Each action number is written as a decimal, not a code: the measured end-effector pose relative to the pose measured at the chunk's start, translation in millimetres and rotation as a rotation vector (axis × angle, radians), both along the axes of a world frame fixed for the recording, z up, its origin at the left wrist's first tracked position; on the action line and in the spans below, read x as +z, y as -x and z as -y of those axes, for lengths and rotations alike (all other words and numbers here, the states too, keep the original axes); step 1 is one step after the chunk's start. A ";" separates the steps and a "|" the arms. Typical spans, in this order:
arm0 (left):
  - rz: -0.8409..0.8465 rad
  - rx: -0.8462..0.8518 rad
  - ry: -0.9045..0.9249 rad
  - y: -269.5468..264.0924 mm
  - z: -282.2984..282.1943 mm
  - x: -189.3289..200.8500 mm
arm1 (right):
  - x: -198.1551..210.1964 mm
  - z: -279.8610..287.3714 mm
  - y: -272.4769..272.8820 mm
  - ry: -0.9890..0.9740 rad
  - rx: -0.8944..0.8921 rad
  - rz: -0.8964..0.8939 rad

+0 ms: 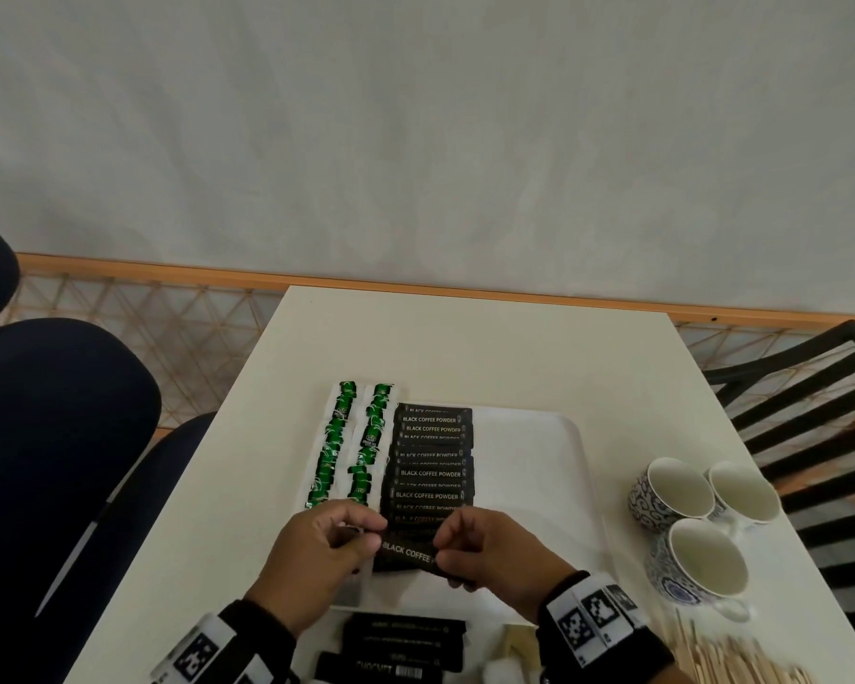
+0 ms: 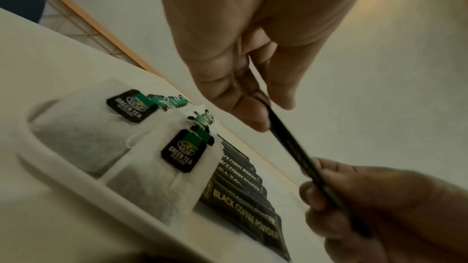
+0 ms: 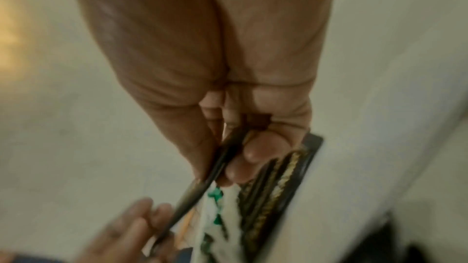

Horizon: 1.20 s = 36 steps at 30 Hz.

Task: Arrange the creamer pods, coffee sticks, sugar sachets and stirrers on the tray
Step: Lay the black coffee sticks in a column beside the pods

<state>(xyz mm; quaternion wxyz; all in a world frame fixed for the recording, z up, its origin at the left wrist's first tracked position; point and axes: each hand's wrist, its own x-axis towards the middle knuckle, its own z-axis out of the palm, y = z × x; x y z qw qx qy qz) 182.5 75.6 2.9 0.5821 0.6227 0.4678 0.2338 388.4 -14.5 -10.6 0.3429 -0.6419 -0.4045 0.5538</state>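
Both hands hold one black coffee stick (image 1: 406,552) by its ends, just above the near end of the white tray (image 1: 554,436). My left hand (image 1: 336,535) pinches its left end and my right hand (image 1: 465,540) pinches its right end. The wrist views show the coffee stick (image 2: 291,143) (image 3: 220,161) edge-on between thumb and fingers. A column of black coffee sticks (image 1: 433,461) lies down the tray's middle. Two columns of green tea bags (image 1: 349,441) fill its left side. The tray's right part is bare.
More black sticks (image 1: 406,644) lie on the white table (image 1: 465,338) near its front edge. Wooden stirrers (image 1: 741,659) are piled at the front right. Three cups (image 1: 702,525) stand right of the tray. Dark chairs flank the table.
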 end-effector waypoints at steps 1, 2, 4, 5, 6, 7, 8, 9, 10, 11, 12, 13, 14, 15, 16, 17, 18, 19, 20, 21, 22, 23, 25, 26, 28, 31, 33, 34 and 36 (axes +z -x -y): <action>-0.021 0.016 -0.021 1.7 -1.2 -1.5 | -3.3 0.4 -1.5 -0.013 0.036 0.204; -0.040 0.036 -0.046 3.8 -2.5 -3.0 | -7.5 1.2 -2.5 -0.020 0.067 0.384; -0.061 0.070 -0.088 7.2 -4.1 -4.2 | -14.0 3.6 -0.7 -0.047 0.080 0.592; -0.066 0.083 -0.098 9.0 -4.7 -4.9 | -19.0 4.7 1.5 -0.069 0.078 0.632; -0.068 0.094 -0.099 10.8 -5.2 -6.2 | -23.6 5.7 4.9 -0.093 0.079 0.663; -0.064 0.105 -0.093 12.3 -5.5 -7.3 | -27.9 6.1 8.2 -0.106 0.082 0.692; -0.057 0.115 -0.083 13.8 -5.6 -8.5 | -30.9 6.4 11.0 -0.117 0.079 0.717; -0.050 0.120 -0.076 15.0 -5.8 -10.0 | -33.0 6.3 13.2 -0.119 0.073 0.742; -0.050 0.120 -0.073 16.1 -5.5 -11.5 | -34.4 5.9 14.4 -0.122 0.072 0.770; -0.057 0.115 -0.073 16.9 -5.2 -12.9 | -34.8 5.5 15.4 -0.131 0.076 0.797; -0.067 0.113 -0.073 17.7 -4.7 -13.9 | -34.7 4.8 16.3 -0.144 0.084 0.824; -0.072 0.116 -0.071 18.8 -4.2 -14.9 | -34.4 4.4 17.1 -0.156 0.096 0.849; -0.073 0.124 -0.069 19.8 -3.9 -16.1 | -33.8 4.1 17.7 -0.166 0.108 0.875; -0.071 0.133 -0.065 21.2 -3.5 -17.3 | -34.1 3.9 18.2 -0.169 0.117 0.899; -0.070 0.141 -0.059 22.3 -3.1 -18.4 | -34.6 3.6 18.4 -0.172 0.122 0.917; -0.067 0.150 -0.052 23.5 -2.7 -19.6 | -34.6 3.2 18.7 -0.174 0.128 0.933; -0.064 0.160 -0.045 24.6 -2.4 -20.7 | -34.6 2.6 19.0 -0.176 0.131 0.949; -0.060 0.171 -0.041 25.6 -2.5 -21.8 | -34.5 2.0 19.3 -0.183 0.134 0.962; -0.059 0.179 -0.041 26.5 -2.5 -22.4 | -35.1 1.7 19.7 -0.192 0.136 0.970; -0.059 0.185 -0.043 27.6 -2.6 -23.2 | -35.5 1.3 19.9 -0.200 0.141 0.974; -0.059 0.188 -0.047 28.7 -2.7 -24.0 | -35.7 0.9 19.9 -0.207 0.150 0.981; -0.059 0.188 -0.050 30.2 -2.8 -24.7 | -35.4 0.5 20.6 -0.214 0.156 0.992; -0.059 0.186 -0.044 33.3 -2.7 -25.7 | -35.3 0.2 22.1 -0.232 0.163 1.018; -0.059 0.183 -0.041 35.0 -2.6 -26.1 | -35.7 0.4 23.3 -0.248 0.154 1.034; -0.064 0.181 -0.047 38.2 -2.4 -26.5 | -35.6 2.0 24.8 -0.303 0.133 1.034; -0.082 0.189 -0.052 42.3 -0.9 -24.9 | -23.2 6.3 30.8 -0.328 0.313 0.940; -0.081 0.189 -0.050 45.9 0.8 -23.2 | -16.3 12.5 35.5 -0.309 0.524 0.966; -0.078 0.191 -0.046 48.3 1.9 -22.3 | -12.0 15.5 39.2 -0.324 0.602 1.002; -0.075 0.195 -0.043 53.0 5.0 -20.3 | -16.4 23.4 43.7 -0.238 0.759 1.074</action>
